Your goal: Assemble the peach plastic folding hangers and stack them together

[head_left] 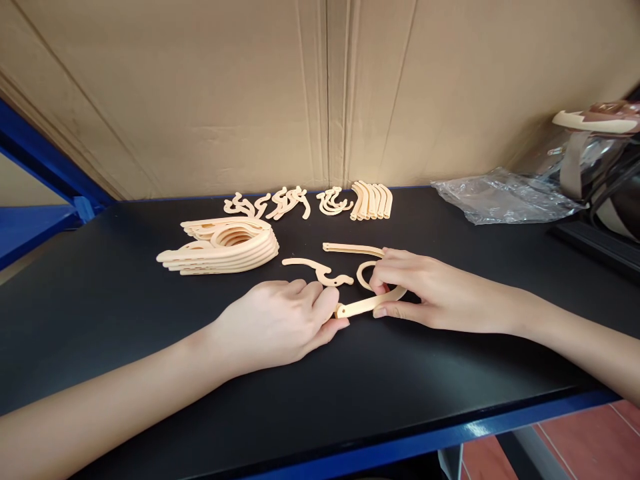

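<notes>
Between my hands lies a flat cream plastic strip (361,307) with a small hole at its left end. My right hand (417,290) pinches it between thumb and fingers near its curved right end. My left hand (287,320) is closed at the strip's left end, around a small piece mostly hidden by the fingers. Just beyond the hands rests a wavy cream piece (327,275). A curved cream hook (364,273) is partly covered by my right fingers. Behind it a slim cream arm (350,249) reaches toward my right knuckles.
A stack of cream frames (230,257) sits at the left on the black table (300,413). Along the back are wavy pieces (287,202), hooks (333,201) and a row of curved arms (371,200). A clear plastic bag (505,197) lies at the back right, near a dark object.
</notes>
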`<state>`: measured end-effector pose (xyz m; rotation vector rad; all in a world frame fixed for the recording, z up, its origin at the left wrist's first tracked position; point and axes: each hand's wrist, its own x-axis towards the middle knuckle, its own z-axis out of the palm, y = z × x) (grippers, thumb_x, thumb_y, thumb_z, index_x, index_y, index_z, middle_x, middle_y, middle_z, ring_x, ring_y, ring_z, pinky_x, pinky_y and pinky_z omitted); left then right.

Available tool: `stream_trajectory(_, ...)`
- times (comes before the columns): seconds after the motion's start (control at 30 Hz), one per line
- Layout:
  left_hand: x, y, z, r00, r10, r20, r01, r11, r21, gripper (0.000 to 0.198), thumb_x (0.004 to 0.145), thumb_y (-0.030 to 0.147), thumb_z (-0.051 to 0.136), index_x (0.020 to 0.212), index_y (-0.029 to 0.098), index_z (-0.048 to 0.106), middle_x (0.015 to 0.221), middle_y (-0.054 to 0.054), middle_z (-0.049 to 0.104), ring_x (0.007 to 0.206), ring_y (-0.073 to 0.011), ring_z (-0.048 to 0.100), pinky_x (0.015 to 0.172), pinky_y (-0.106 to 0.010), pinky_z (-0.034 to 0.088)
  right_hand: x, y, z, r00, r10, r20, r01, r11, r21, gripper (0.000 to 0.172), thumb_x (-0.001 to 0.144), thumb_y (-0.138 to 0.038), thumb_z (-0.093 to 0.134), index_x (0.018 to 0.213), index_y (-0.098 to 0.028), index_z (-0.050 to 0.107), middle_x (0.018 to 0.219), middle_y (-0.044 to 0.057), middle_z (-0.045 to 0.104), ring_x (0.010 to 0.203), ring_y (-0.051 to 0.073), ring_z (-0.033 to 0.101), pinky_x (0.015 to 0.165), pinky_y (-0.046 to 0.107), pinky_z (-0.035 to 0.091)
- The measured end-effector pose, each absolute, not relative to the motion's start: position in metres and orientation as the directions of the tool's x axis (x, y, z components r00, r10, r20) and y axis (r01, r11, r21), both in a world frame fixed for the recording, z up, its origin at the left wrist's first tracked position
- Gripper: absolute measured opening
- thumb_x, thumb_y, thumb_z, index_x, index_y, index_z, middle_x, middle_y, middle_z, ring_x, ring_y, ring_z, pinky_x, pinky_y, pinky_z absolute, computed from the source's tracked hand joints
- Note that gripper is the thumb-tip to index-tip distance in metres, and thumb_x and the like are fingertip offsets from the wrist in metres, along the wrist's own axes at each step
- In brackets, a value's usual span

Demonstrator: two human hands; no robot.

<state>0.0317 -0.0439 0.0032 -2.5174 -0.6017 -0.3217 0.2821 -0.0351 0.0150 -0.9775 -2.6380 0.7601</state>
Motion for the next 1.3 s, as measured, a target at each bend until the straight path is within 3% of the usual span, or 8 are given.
stream_trajectory(0.17, 0.032, -0.040, 0.003, 0.869, 0.341, 0.359, 0.465, -0.809, -0.359, 0.035, 0.100, 0.031, 0.035, 0.069, 0.018, 0.046, 0.055, 0.004, 0.054, 0.044, -0.0106, 0.052, 0.042, -0.027, 0.028, 0.282, -0.036, 0.015, -0.755, 0.655, 0.041, 0.543, 0.658, -0.522, 0.022, 0.095, -0.040, 0.049, 0.083, -0.022, 0.048, 0.088, 0.002, 0.058, 0.087, 0.018, 0.047, 0.076, 0.030, 0.038)
stream_trajectory(0.47, 0.032, -0.040, 0.002, 0.870, 0.331, 0.366, 0.463, -0.806, -0.369, 0.033, 0.098, 0.029, 0.039, 0.067, 0.018, 0.045, 0.053, 0.005, 0.052, 0.043, -0.0098, 0.050, 0.043, -0.027, 0.027, 0.282, -0.037, 0.016, -0.757, 0.653, 0.027, 0.554, 0.663, -0.504, 0.022, 0.096, -0.039, 0.048, 0.084, -0.021, 0.048, 0.086, 0.001, 0.057, 0.086, 0.018, 0.046, 0.078, 0.030, 0.038)
stream_trajectory(0.67, 0.030, -0.037, -0.003, 0.860, 0.350, 0.371, 0.468, -0.831, -0.301, 0.031, 0.098, 0.029, 0.037, 0.069, 0.019, 0.044, 0.054, 0.005, 0.050, 0.044, -0.0099, 0.048, 0.043, -0.027, 0.026, 0.282, -0.037, 0.016, -0.739, 0.673, 0.035, 0.559, 0.642, -0.525, 0.021, 0.094, -0.039, 0.050, 0.083, -0.021, 0.050, 0.090, 0.004, 0.059, 0.089, 0.019, 0.050, 0.075, 0.031, 0.041)
stream_trajectory(0.9, 0.030, -0.038, -0.001, 0.855, 0.343, 0.389, 0.454, -0.858, -0.241, 0.015, 0.085, 0.016, 0.039, 0.072, 0.019, 0.045, 0.060, 0.003, 0.051, 0.049, -0.0115, 0.047, 0.043, -0.027, 0.027, 0.285, -0.035, 0.021, -0.723, 0.690, 0.031, 0.572, 0.624, -0.532, 0.025, 0.090, -0.045, 0.056, 0.085, -0.021, 0.054, 0.091, 0.003, 0.060, 0.081, 0.016, 0.054, 0.069, 0.028, 0.043)
stream_trajectory(1.13, 0.026, -0.036, 0.000, 0.867, 0.229, 0.443, 0.378, -0.880, -0.286, 0.020, 0.090, 0.014, 0.039, 0.087, 0.015, 0.059, 0.082, -0.005, 0.065, 0.080, -0.0188, 0.058, 0.067, -0.029, 0.046, 0.290, -0.031, 0.022, -0.667, 0.745, 0.024, 0.643, 0.592, -0.485, 0.029, 0.098, -0.043, 0.040, 0.109, -0.024, 0.059, 0.099, 0.004, 0.063, 0.083, 0.017, 0.059, 0.074, 0.030, 0.045)
stream_trajectory(1.3, 0.024, -0.035, 0.001, 0.877, 0.167, 0.452, 0.335, -0.885, -0.324, 0.028, 0.086, 0.005, 0.041, 0.103, 0.015, 0.061, 0.106, -0.007, 0.069, 0.104, -0.0227, 0.056, 0.095, -0.040, 0.043, 0.293, -0.027, 0.020, -0.624, 0.778, 0.069, 0.692, 0.592, -0.414, 0.028, 0.097, -0.035, 0.039, 0.113, -0.025, 0.059, 0.102, 0.003, 0.065, 0.087, 0.018, 0.062, 0.074, 0.031, 0.047)
